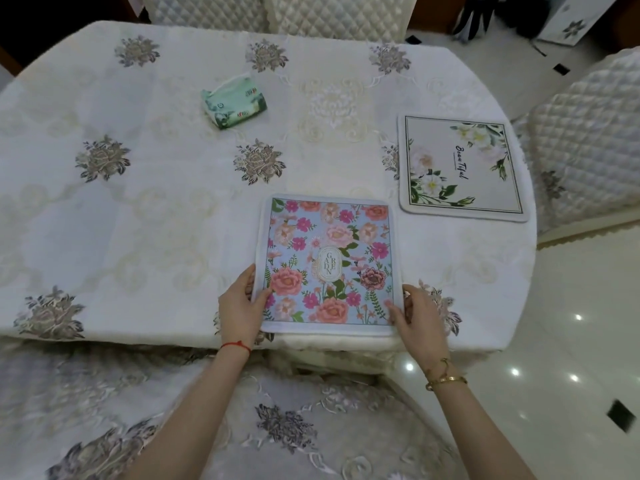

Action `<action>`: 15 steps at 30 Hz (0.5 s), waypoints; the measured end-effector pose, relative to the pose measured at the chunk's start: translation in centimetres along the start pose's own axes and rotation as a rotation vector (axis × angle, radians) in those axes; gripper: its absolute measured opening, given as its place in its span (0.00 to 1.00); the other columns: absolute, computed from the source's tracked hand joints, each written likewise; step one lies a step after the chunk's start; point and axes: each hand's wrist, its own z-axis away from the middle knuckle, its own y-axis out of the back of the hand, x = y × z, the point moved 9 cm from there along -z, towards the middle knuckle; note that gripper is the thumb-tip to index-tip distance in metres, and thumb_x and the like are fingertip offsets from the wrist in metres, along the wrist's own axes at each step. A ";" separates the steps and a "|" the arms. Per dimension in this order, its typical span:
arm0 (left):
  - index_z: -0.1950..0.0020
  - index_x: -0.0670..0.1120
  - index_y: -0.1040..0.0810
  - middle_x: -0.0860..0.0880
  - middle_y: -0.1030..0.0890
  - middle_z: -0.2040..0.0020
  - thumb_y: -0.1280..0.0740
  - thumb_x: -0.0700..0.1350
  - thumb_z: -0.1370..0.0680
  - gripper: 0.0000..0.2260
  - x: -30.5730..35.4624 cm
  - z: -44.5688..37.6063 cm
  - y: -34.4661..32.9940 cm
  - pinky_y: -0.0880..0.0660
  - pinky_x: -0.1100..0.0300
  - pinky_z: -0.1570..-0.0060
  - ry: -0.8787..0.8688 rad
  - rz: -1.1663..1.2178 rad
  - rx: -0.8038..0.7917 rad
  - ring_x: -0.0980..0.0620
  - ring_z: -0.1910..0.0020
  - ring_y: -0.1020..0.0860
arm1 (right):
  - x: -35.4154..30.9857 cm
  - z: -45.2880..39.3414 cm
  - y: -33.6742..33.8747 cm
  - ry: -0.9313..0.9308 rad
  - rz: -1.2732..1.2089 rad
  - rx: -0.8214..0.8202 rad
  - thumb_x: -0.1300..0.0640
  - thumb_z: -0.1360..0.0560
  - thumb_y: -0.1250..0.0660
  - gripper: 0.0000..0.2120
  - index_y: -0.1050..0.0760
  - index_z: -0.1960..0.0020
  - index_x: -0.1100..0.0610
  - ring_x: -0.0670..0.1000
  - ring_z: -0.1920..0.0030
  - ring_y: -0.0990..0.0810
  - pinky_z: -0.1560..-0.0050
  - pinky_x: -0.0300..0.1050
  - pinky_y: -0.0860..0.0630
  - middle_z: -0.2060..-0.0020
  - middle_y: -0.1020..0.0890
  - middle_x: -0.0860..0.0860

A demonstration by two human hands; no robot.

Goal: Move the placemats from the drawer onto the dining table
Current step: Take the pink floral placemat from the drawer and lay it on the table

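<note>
A blue placemat with pink flowers (329, 261) lies flat on the dining table (145, 209) near its front edge. My left hand (240, 306) grips the mat's near-left edge, thumb on top. My right hand (417, 315) holds the near-right corner, thumb on the printed face and fingers at the edge. A second placemat, cream with white flowers and script lettering (462, 166), lies on the table to the far right, close to the table's right edge. No drawer is in view.
A green tissue pack (234, 102) sits on the embroidered tablecloth toward the back. Quilted chairs stand behind the table (277, 8) and at the right (585, 133). The tablecloth hangs down in front of me. Glossy white floor lies to the right.
</note>
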 end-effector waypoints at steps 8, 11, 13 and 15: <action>0.28 0.45 0.32 0.45 0.25 0.34 0.34 0.47 0.22 0.23 0.3 -1.1 -0.2 0.30 0.52 0.35 -0.123 -0.307 0.006 0.47 0.35 0.27 | -2.9 -2.4 2.6 0.081 0.130 0.182 0.57 0.22 0.36 0.15 0.28 0.37 0.60 0.53 0.44 0.27 0.45 0.49 0.27 0.45 0.23 0.54; 0.28 0.43 0.34 0.44 0.28 0.32 0.38 0.46 0.20 0.21 2.7 -3.2 -1.1 0.34 0.56 0.34 -0.256 -0.388 -0.033 0.47 0.33 0.30 | -5.5 -5.9 1.8 0.200 0.133 0.152 0.57 0.21 0.38 0.16 0.29 0.34 0.61 0.54 0.38 0.29 0.35 0.51 0.30 0.39 0.24 0.55; 0.29 0.43 0.32 0.44 0.27 0.32 0.40 0.44 0.19 0.18 4.8 -5.4 -2.6 0.33 0.56 0.34 -0.373 -0.410 -0.075 0.47 0.33 0.30 | -7.6 -8.6 0.7 0.270 0.154 0.118 0.57 0.21 0.39 0.18 0.30 0.33 0.61 0.56 0.34 0.31 0.31 0.53 0.34 0.36 0.26 0.57; 0.30 0.41 0.30 0.41 0.27 0.32 0.40 0.42 0.19 0.17 6.8 -7.8 -4.5 0.32 0.52 0.33 -0.501 -0.461 -0.114 0.44 0.33 0.29 | -9.8 -11.3 -1.0 0.311 0.193 0.049 0.55 0.19 0.42 0.19 0.32 0.30 0.61 0.57 0.29 0.36 0.26 0.52 0.41 0.31 0.30 0.58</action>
